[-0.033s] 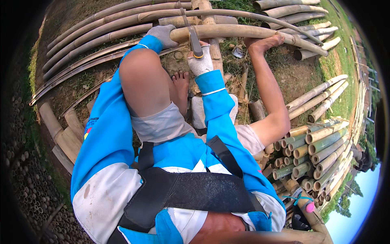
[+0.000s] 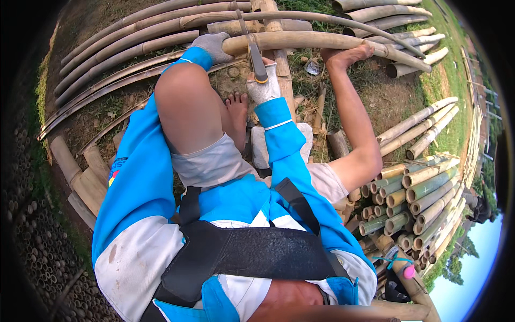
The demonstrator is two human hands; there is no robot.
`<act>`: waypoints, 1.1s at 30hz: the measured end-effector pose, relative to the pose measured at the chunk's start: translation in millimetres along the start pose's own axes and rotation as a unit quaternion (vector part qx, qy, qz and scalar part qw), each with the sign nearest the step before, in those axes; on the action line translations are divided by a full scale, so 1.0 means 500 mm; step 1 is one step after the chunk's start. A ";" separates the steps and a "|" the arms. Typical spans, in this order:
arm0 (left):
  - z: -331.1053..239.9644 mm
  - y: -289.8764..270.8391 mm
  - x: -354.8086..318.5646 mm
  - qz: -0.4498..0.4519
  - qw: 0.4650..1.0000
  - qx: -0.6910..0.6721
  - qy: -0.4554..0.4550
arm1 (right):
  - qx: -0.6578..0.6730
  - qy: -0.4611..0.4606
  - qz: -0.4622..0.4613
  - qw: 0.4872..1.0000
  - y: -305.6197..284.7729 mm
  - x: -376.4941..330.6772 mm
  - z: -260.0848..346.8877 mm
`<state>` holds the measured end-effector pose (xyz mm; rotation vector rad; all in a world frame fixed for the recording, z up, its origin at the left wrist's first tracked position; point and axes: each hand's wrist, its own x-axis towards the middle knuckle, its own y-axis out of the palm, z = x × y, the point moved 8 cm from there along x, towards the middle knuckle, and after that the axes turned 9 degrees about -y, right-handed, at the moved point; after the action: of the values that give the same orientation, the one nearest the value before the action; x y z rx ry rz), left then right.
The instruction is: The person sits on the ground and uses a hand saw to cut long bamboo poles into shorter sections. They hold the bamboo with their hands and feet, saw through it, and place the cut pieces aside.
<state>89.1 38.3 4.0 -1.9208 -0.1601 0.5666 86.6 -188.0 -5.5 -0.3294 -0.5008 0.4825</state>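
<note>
A thick tan bamboo pole point(image 2: 306, 41) lies crosswise in front of me. My left hand point(image 2: 213, 46), in a grey-white knit glove, is closed round its left end. My right hand point(image 2: 265, 88), in a white glove with bare fingertips, grips the dark handle of a hand saw point(image 2: 256, 63). The saw's narrow blade points away from me and crosses the pole just right of my left hand; how deep it sits in the bamboo I cannot tell. My bare right foot point(image 2: 351, 55) presses on the pole farther right.
Under the pole runs a bamboo support point(image 2: 283, 75) pointing away from me. Long poles point(image 2: 129, 40) lie at the far left, more point(image 2: 386, 13) at the far right. A stack of cut bamboo point(image 2: 413, 196) stands right. My left foot point(image 2: 236, 110) rests on the ground.
My right hand and the saw have slid slightly toward me. My left hand, my foot and the pole keep their places.
</note>
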 end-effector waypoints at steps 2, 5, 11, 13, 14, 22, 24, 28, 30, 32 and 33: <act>0.000 -0.013 0.010 -0.044 0.998 0.032 0.007 | 0.040 -0.011 0.028 0.999 -0.063 -0.113 0.047; 0.002 0.002 0.021 -0.032 0.999 0.002 0.022 | -0.014 0.078 0.078 0.994 -0.227 -0.360 0.160; 0.012 -0.008 0.026 -0.047 0.999 -0.016 0.002 | 0.042 0.158 0.092 0.982 -0.266 -0.396 0.202; 0.005 -0.010 0.015 -0.046 0.999 -0.012 0.008 | 0.029 0.101 0.073 0.992 -0.183 -0.239 0.139; 0.002 -0.009 0.008 -0.043 0.999 -0.015 0.007 | 0.042 0.080 0.078 0.993 -0.126 -0.157 0.099; -0.002 -0.013 0.007 -0.038 0.999 0.002 0.023 | 0.005 -0.044 0.005 0.999 -0.064 -0.082 0.066; 0.004 -0.015 0.016 -0.052 0.998 0.012 0.017 | -0.002 0.028 0.035 0.999 -0.140 -0.228 0.108; 0.011 0.000 0.026 -0.033 0.999 -0.011 0.000 | -0.017 0.090 0.119 0.989 -0.264 -0.459 0.202; 0.009 -0.002 0.023 -0.045 0.999 -0.017 0.006 | -0.008 0.125 0.108 0.986 -0.264 -0.447 0.191; 0.008 -0.012 0.019 -0.068 0.998 -0.018 0.009 | -0.084 -0.018 0.053 0.995 -0.231 -0.333 0.195; 0.008 -0.008 0.017 -0.052 0.998 -0.019 0.006 | 0.003 0.029 0.055 0.998 -0.187 -0.266 0.147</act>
<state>95.3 46.5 3.5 -1.9392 -0.2638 0.4856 -21.0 -321.5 44.0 -0.3650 -0.4263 0.5806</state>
